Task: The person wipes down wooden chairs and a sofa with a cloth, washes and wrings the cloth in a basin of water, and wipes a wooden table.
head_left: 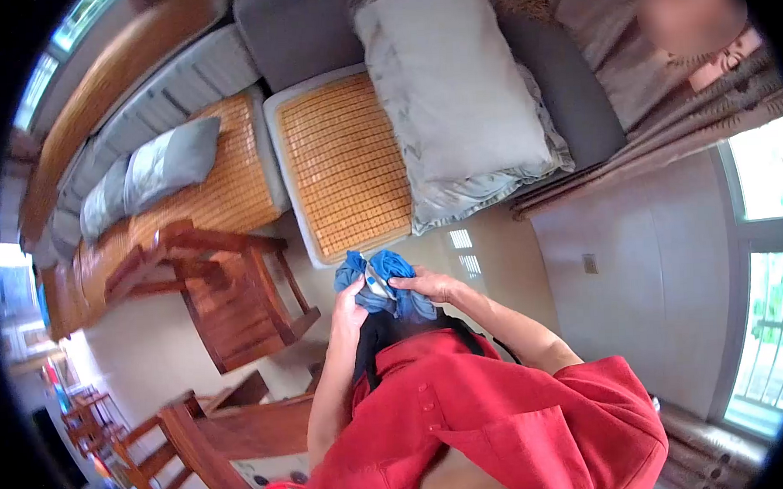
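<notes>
Before the sofa [296, 37]; left hand [350, 306], right hand [432, 284]; grip: both clamped on blue cloth [393, 264] (bunched)

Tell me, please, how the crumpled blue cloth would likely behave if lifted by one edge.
The crumpled blue cloth would probably flop and sag, as its soft folds bunch between the left hand and right hand. It looks fairly light, being a small bundle of fabric. Rolling seems unlikely, given its loose, uneven shape.
</notes>
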Demonstrator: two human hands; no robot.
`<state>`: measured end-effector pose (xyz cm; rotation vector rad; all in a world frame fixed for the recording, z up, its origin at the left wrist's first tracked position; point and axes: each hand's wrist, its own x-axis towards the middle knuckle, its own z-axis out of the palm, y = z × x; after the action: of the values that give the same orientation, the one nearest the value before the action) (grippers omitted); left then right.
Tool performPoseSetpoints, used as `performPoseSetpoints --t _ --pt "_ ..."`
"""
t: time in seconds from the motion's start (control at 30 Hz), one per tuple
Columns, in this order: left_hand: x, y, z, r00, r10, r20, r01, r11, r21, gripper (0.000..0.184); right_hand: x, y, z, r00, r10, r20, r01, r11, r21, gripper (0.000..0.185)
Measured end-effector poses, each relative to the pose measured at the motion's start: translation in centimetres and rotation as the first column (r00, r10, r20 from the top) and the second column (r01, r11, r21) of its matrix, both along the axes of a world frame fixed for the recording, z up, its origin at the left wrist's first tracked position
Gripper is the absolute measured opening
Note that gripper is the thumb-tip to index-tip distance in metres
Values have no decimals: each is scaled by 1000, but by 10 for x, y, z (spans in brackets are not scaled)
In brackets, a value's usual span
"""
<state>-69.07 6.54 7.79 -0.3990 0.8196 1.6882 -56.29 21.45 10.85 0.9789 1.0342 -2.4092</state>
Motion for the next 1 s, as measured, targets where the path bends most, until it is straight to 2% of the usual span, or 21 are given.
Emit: performPoseSetpoints --t 0.1,0.17,0.23,0.3,0.33,0.37,0.4,0.43,0.47,0.5,0.57,0.6,0.67,0.7,0.73,0.77,0.8,0.87,0.9,0.97,1.0 --pt "-20 25 -4 997 -74 33 77 993 -89 38 -6 14 -4 987 -151 -47 153 987 53 46" --pt "-33 41 -3 993 -117 15 118 984 -131 38 -12 23 -10 938 -338 82 339 941 1 45" --pt "-47 59 3 986 -165 9 165 978 -125 37 -21 28 -2 907 -404 120 407 913 -3 45" --pt "-57 80 11 978 -206 30 208 968 -139 36 -29 29 13 764 -614 200 629 778 -15 46" --pt "-62 90 17 971 -237 9 237 969 -73 35 -30 31 6 753 -626 202 640 768 -8 46" --pt "-67 99 24 965 -262 -12 262 965 -11 35 -32 31 -5 718 -677 163 676 734 73 51" --pt "-72 109 33 963 -268 38 269 963 -20 35 -33 29 -19 681 -722 122 707 691 146 56" --pt "-76 118 37 962 -270 31 270 963 2 33 -43 29 -3 642 -763 74 737 641 214 61" --pt "-79 125 42 957 -286 39 286 958 7 33 -43 29 16 593 -804 31 801 594 77 70" --pt "-83 135 53 952 -301 46 301 954 15 32 -40 33 30 629 -774 -70 777 629 25 75" --pt "-84 155 61 922 -378 85 373 925 72 33 -37 40 24 708 -605 -365 698 677 233 80" --pt "-82 164 64 887 -445 127 430 894 128 34 -37 43 28 700 -616 -362 708 667 232 80" --pt "-66 186 76 860 -505 71 497 861 105 33 -39 54 43 786 -444 -430 617 608 500 81" --pt "-59 200 86 847 -529 55 525 848 74 33 -39 63 54 780 -452 -433 625 596 504 81" --pt "-55 214 112 848 -527 50 522 848 88 26 -39 72 67 685 -559 -467 725 586 363 81" --pt "-52 230 113 841 -538 48 533 841 92 26 -37 82 76 579 -659 -481 806 553 213 80" --pt "-49 247 113 826 -561 -55 562 814 145 23 -32 91 82 546 -728 -416 837 501 221 76" --pt "-35 276 129 813 -532 -235 576 793 198 16 -16 117 90 541 -741 -398 837 428 341 67" --pt "-29 291 135 809 -537 -238 582 787 202 16 -8 130 103 545 -745 -385 825 396 402 64" --pt "-17 322 140 573 -536 -620 697 717 25 14 10 164 121 577 -739 -349 797 416 437 59" --pt "-9 339 145 544 -497 -676 691 723 23 14 21 183 122 588 -746 -312 791 450 415 55"
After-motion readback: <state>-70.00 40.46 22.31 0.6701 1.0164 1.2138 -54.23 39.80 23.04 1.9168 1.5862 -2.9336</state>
